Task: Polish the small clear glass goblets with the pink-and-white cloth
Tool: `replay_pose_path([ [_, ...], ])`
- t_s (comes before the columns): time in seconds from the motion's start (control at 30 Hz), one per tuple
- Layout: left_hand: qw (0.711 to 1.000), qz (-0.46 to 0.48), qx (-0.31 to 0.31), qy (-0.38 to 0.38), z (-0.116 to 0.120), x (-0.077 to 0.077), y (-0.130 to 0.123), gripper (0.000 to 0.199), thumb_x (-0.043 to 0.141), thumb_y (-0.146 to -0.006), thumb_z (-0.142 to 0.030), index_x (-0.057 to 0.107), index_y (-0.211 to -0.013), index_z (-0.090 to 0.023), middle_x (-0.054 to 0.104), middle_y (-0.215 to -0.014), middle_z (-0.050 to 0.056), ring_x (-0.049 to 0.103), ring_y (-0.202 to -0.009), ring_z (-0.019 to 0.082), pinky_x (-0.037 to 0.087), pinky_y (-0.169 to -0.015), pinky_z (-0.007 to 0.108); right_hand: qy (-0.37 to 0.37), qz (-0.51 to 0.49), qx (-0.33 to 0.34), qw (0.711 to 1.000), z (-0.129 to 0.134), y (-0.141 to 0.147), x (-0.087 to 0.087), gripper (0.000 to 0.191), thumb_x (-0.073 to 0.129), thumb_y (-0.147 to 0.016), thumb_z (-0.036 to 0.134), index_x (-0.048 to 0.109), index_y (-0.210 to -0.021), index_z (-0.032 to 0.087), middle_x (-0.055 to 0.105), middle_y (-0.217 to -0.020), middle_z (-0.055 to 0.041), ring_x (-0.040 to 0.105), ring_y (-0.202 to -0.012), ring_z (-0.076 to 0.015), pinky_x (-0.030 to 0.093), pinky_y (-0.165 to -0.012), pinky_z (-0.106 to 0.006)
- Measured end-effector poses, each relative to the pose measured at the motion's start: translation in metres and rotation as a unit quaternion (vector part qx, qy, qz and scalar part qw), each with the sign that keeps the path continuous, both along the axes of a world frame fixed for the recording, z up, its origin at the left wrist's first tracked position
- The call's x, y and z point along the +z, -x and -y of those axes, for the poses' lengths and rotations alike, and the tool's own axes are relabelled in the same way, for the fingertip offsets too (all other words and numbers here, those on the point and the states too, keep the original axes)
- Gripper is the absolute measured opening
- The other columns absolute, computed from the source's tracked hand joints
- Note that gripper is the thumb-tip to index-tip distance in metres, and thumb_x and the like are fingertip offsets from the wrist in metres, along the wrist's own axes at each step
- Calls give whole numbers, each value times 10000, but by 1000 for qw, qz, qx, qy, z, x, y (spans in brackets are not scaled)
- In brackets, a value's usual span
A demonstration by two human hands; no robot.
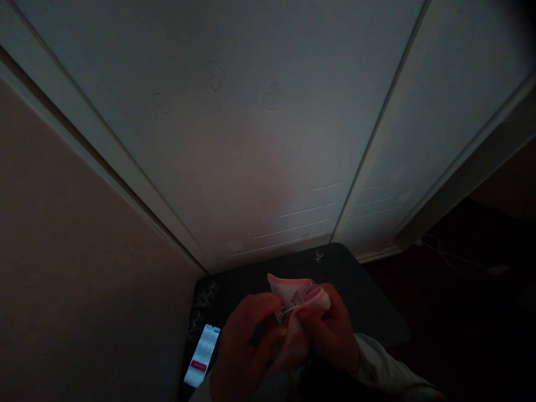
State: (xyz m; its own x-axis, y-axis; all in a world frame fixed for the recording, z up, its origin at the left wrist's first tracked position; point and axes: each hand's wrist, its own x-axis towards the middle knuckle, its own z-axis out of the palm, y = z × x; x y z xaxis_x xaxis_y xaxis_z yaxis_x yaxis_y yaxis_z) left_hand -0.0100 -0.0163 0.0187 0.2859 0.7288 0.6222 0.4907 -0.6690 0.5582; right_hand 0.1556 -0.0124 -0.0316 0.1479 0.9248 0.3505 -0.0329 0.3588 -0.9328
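My left hand [247,340] is closed, thumb and fingertips pinching a small clear, shiny piece [288,310] whose exact kind I cannot make out. My right hand [333,329] is wrapped round a pink cloth [288,287], bunched up with one corner sticking out at the upper left. The clear piece lies against a fold of this cloth, between the two hands. Both hands are held above a dark table [360,296]. The light is dim, so details of the piece and the lower part of the cloth are hard to see.
A lit phone [203,354] lies at the table's left side. Small clear, glinting items [205,296] are near the left corner, and another clear bit [319,255] is by the back edge. White panels [251,139] stand behind; a white cable [452,255] lies on the floor.
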Motion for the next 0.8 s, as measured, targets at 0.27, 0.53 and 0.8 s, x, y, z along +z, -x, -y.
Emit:
replay_pose_path([
  [0.27, 997, 39, 4, 63, 3, -3, -1, 209, 593, -854, -317, 623, -1041, -230, 715, -951, 46, 677, -834, 166, 550, -722, 228, -10, 6, -1, 1000, 2, 0, 3, 236, 661, -760, 404, 662, -860, 191, 657, -699, -25, 574, -562, -155, 438, -451, -233],
  [0.53, 959, 154, -34, 237, 5, -5, -5, 213, 619, -825, -348, 642, -977, -200, 668, -827, 28, 612, -718, 155, 501, -672, 234, -2, 15, -4, 1000, 3, 1, 0, 204, 657, -765, 369, 673, -890, 209, 663, -726, -32, 593, -607, -173, 441, -449, -238],
  [0.8, 924, 193, -53, 325, 4, -6, -6, 231, 609, -829, -399, 606, -947, -200, 609, -816, 10, 565, -745, 149, 453, -677, 231, -25, 30, -23, 999, 1, -1, 3, 194, 669, -749, 357, 683, -882, 217, 677, -695, -14, 585, -551, -158, 461, -467, -245],
])
